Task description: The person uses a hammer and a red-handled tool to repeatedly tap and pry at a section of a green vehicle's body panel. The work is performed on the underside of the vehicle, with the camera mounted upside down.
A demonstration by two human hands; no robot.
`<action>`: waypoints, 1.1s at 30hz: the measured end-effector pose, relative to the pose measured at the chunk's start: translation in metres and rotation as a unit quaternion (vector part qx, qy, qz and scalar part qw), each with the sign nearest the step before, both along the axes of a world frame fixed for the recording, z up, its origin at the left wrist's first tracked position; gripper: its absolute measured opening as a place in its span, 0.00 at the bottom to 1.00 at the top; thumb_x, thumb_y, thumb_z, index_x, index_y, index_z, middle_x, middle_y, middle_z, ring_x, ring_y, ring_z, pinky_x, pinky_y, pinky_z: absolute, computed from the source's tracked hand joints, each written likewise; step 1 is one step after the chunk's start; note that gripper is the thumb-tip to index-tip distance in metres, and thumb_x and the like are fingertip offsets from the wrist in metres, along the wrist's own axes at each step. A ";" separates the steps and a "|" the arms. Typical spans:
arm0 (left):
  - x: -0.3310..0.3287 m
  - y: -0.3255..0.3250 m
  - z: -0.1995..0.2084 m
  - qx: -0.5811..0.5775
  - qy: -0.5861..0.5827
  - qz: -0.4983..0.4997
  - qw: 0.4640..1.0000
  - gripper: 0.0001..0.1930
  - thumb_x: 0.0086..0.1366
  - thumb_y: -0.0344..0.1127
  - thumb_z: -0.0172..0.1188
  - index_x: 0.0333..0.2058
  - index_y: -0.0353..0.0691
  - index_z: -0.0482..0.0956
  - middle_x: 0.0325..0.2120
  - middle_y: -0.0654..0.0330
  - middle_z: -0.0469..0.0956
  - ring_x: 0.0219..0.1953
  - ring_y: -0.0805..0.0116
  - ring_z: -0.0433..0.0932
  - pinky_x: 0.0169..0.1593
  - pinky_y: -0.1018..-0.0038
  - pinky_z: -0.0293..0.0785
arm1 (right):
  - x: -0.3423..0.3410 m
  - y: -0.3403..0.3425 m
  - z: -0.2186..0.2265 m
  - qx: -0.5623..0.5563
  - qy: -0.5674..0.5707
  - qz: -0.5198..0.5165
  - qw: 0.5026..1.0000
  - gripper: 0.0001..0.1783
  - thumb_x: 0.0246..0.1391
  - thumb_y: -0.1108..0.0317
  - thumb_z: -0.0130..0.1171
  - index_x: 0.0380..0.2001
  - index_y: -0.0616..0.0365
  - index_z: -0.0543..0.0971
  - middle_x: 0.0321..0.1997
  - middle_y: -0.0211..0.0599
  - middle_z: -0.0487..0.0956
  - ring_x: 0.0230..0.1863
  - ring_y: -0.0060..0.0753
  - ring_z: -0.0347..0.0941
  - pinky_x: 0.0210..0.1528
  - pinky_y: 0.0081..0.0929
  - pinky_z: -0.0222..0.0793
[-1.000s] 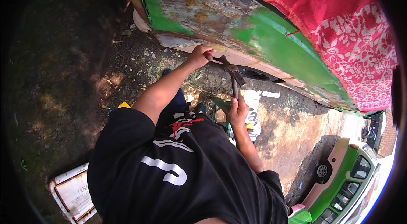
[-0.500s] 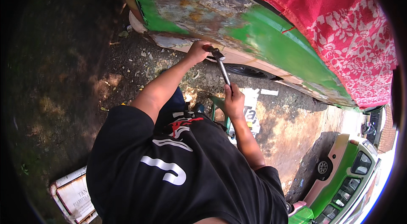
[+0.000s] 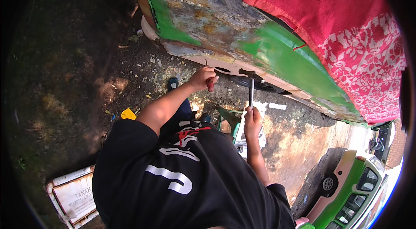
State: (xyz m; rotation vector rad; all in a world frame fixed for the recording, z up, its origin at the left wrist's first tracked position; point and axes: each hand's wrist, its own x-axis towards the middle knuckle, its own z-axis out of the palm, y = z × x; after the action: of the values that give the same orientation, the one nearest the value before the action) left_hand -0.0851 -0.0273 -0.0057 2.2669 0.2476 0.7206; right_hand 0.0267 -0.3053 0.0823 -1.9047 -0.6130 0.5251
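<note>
My left hand (image 3: 202,79) is closed around a screwdriver (image 3: 210,84), whose red handle end sticks out of the fist. Its thin shaft points toward the pink lower edge of the vehicle body (image 3: 277,47). That body is green with worn, rusty bare patches. To the right, my right hand (image 3: 252,121) grips a hammer (image 3: 251,92) by its handle. The hammer's dark head is up near the wheel, apart from the screwdriver. Whether either tool touches the body cannot be made out.
A red cloth with white flowers (image 3: 355,51) drapes over the vehicle. Below my hands stands a green stool (image 3: 229,118). A rusty-framed white sign (image 3: 76,194) lies at lower left, a yellow scrap (image 3: 128,114) on the ground. Another green vehicle (image 3: 346,190) is parked at right.
The hammer has moved right, away from the screwdriver's handle. My left hand has dropped lower, and the screwdriver's handle end now hangs below the fist with its shaft upward.
</note>
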 end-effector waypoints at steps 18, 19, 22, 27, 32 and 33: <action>0.014 0.007 0.011 0.035 -0.041 -0.004 0.999 0.16 0.60 0.35 0.61 0.18 0.38 0.68 0.19 0.56 0.69 0.27 0.52 0.70 0.34 0.59 0.68 | -0.005 -0.005 0.002 -0.079 -0.006 0.014 0.997 0.20 0.64 0.54 0.54 0.30 0.62 0.77 0.17 0.42 0.73 0.21 0.29 0.69 0.27 0.33 0.66; 0.015 0.007 0.012 0.039 -0.044 -0.006 0.998 0.16 0.61 0.35 0.61 0.18 0.38 0.68 0.19 0.56 0.69 0.27 0.53 0.70 0.34 0.59 0.67 | -0.005 -0.006 0.001 -0.076 -0.006 0.012 0.997 0.20 0.64 0.54 0.54 0.30 0.62 0.78 0.17 0.42 0.73 0.21 0.29 0.70 0.27 0.33 0.66; 0.015 0.007 0.013 0.037 -0.069 -0.014 0.997 0.17 0.61 0.34 0.61 0.17 0.36 0.65 0.19 0.55 0.66 0.26 0.52 0.67 0.34 0.60 0.66 | -0.008 -0.005 0.003 -0.062 -0.015 0.013 0.998 0.18 0.66 0.57 0.53 0.29 0.63 0.77 0.17 0.28 0.69 0.21 0.18 0.61 0.24 0.25 0.57; 0.011 0.014 0.006 0.027 -0.070 -0.015 0.997 0.17 0.63 0.32 0.59 0.18 0.35 0.65 0.19 0.55 0.65 0.26 0.53 0.66 0.34 0.60 0.65 | -0.021 -0.003 0.022 -0.078 -0.056 0.071 0.993 0.14 0.64 0.61 0.55 0.36 0.64 0.78 0.18 0.44 0.73 0.19 0.34 0.70 0.24 0.31 0.65; 0.012 0.020 0.007 0.001 -0.056 -0.019 0.998 0.17 0.65 0.31 0.58 0.19 0.34 0.64 0.19 0.55 0.64 0.26 0.53 0.65 0.34 0.60 0.64 | -0.031 -0.002 0.016 0.007 -0.162 0.166 0.973 0.12 0.61 0.64 0.58 0.41 0.62 0.77 0.21 0.46 0.76 0.22 0.51 0.74 0.25 0.38 0.68; 0.012 0.020 0.007 0.005 -0.054 -0.021 0.998 0.17 0.65 0.32 0.58 0.19 0.34 0.65 0.19 0.55 0.64 0.26 0.53 0.65 0.34 0.60 0.64 | -0.034 0.003 0.015 -0.027 -0.170 0.174 0.970 0.12 0.61 0.64 0.58 0.41 0.62 0.77 0.22 0.47 0.76 0.23 0.52 0.75 0.26 0.38 0.68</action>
State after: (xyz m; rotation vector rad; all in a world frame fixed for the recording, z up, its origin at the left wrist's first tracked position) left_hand -0.0733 -0.0071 0.0017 2.2279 0.1447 0.8209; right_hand -0.0072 -0.3024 0.0970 -1.9637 -1.1813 0.4377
